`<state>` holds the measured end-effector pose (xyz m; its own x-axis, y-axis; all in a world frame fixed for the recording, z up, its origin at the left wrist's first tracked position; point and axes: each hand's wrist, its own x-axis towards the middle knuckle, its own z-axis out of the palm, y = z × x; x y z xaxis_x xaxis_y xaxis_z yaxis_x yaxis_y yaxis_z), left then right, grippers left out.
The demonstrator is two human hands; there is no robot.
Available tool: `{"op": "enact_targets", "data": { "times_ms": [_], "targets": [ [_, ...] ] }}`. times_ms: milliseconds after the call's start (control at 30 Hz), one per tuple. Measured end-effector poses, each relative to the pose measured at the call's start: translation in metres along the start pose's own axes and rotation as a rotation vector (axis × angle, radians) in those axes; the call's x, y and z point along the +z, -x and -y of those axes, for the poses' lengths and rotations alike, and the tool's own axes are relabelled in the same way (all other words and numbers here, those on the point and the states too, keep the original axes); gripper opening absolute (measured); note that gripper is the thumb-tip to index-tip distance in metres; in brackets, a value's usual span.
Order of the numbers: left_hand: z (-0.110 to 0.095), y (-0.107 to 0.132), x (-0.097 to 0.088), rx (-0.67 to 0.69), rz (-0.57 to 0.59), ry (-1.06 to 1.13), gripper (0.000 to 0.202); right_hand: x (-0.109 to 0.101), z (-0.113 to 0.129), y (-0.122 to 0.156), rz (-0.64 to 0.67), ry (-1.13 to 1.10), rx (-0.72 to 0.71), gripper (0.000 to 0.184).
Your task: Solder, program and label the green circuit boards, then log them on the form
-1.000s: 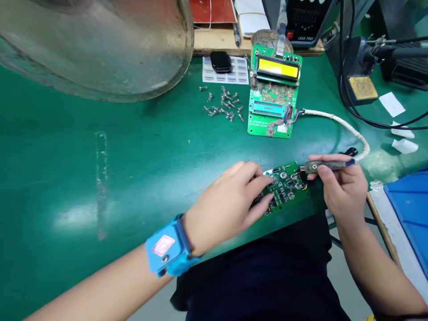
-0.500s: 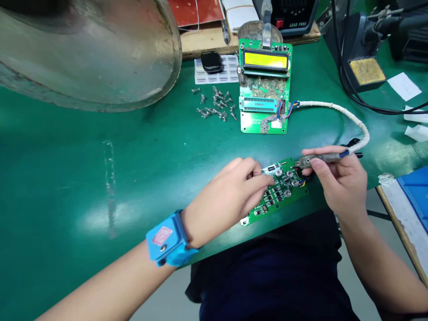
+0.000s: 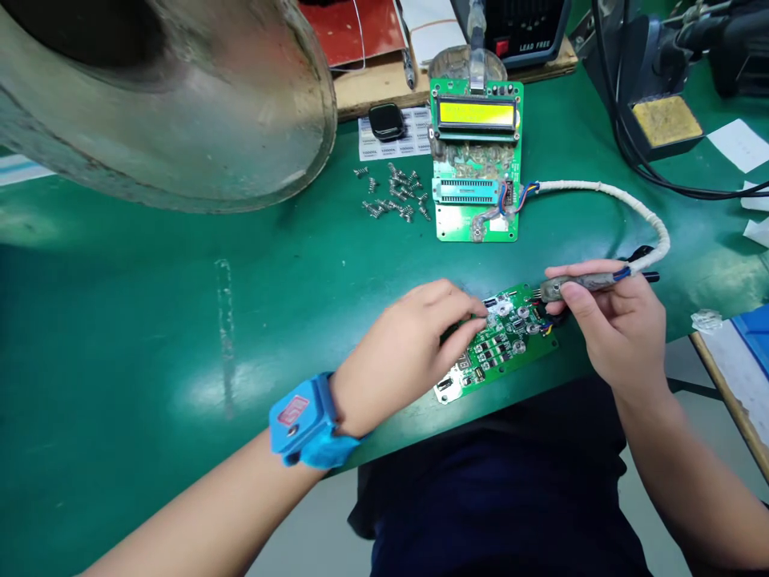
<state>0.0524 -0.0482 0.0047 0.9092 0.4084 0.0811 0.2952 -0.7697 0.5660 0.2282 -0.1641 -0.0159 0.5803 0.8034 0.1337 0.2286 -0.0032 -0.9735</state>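
Note:
A green circuit board (image 3: 496,344) lies tilted at the bench's front edge, dotted with small parts and round metal posts. My left hand (image 3: 429,332), a blue strap on its wrist, covers the board's upper left side; its thumb and fingers are closed at the board, partly hiding it. In my right hand (image 3: 622,328) is a grey pin probe (image 3: 573,286), gripped between thumb and fingers. Its metal pins point left at the board's upper right end. From the probe a white wrapped cable (image 3: 630,210) loops back to a programmer board (image 3: 477,160) with a lit yellow display.
Several small springs or screws (image 3: 396,192) lie left of the programmer board. Behind them a black rounded object (image 3: 386,122) sits on a label sheet (image 3: 414,136). A large lamp shade (image 3: 240,120) hangs at upper left. A soldering iron stand with sponge (image 3: 666,124) stands at right.
My left thumb and fingers have shifted slightly on the board, uncovering its lower left end. The right hand still holds the probe at the same end. The whole view has shifted a little.

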Motion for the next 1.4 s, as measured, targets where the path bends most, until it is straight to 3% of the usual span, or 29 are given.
{"op": "enact_targets", "data": {
  "times_ms": [100,233,333,1400],
  "targets": [
    [-0.008,-0.01,-0.005,-0.186,0.0,0.015,0.014,0.0,0.0,0.0,-0.004,0.01,0.0,0.01],
    [-0.017,-0.026,-0.011,-0.396,0.133,-0.033,0.01,-0.001,0.001,0.001,-0.009,0.014,-0.002,0.011],
    [-0.019,-0.033,-0.014,-0.479,0.202,-0.032,0.007,0.0,0.001,0.001,-0.009,0.014,-0.001,0.012],
    [-0.008,-0.041,-0.017,-0.527,0.267,0.103,0.009,0.0,0.004,0.002,-0.013,0.035,0.013,0.014]
  ]
}}
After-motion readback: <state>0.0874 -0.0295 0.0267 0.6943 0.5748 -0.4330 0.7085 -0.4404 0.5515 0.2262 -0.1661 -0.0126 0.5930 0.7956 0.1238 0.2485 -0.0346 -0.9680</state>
